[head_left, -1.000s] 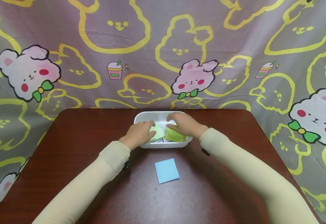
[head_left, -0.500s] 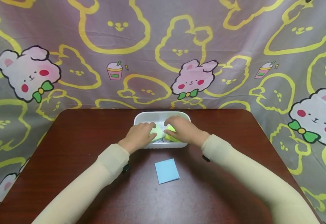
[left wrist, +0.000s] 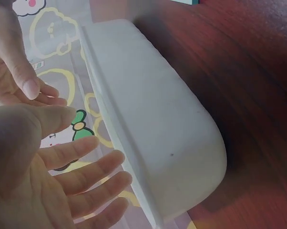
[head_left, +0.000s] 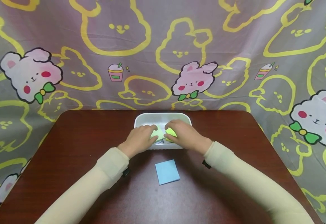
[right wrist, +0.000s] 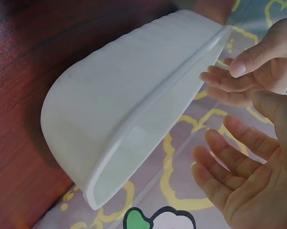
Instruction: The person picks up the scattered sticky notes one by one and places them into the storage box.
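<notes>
A white plastic basket (head_left: 163,147) stands near the back of the table. In it lie a pale green paper pad (head_left: 158,133) and a bright yellow one (head_left: 170,132), both partly covered by the hands. The left hand (head_left: 139,138) is over the basket's left side, fingers loosely bent with nothing between them. Over the right side is the right hand (head_left: 186,134), its thumb and fingers apart. Both wrist views show the left hand (left wrist: 62,167) and the right hand (right wrist: 248,167) above the rim, holding nothing. A square light blue paper pad (head_left: 167,172) lies in front of the basket.
The dark red-brown wooden table (head_left: 81,140) has rounded far corners. Behind it hangs a curtain (head_left: 151,62) printed with cartoon rabbits and yellow outlines. Something small and dark-printed shows between the pads at the basket's bottom.
The right hand has shifted a little left and lower in the basket, covering more of the yellow pad. The left hand has barely moved. The blue pad stays on the table.
</notes>
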`<action>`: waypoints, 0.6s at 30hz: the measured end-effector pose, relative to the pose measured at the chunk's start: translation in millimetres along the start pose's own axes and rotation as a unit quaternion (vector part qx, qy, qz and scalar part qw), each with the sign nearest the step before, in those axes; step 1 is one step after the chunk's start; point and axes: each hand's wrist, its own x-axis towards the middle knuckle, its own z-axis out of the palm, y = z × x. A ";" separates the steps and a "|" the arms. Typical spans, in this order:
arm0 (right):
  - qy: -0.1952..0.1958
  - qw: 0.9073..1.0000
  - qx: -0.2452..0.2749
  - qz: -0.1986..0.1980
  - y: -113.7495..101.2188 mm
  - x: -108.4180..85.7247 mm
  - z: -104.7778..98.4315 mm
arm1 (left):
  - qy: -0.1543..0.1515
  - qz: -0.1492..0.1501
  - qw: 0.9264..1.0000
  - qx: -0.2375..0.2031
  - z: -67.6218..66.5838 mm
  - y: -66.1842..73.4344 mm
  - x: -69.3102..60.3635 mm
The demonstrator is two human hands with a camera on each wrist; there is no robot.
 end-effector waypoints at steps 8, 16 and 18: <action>0.005 1.000 0.013 0.009 0.0 -5.5 4.5 | 0.002 -0.003 1.000 -0.004 -1.9 3.7 -5.4; 0.031 0.999 0.009 0.002 -1.1 -14.4 5.3 | 0.020 0.009 1.000 0.004 -1.4 7.1 -12.3; 0.035 0.999 0.003 0.002 -0.5 -18.1 4.7 | 0.023 0.013 1.000 0.005 -1.1 8.1 -13.7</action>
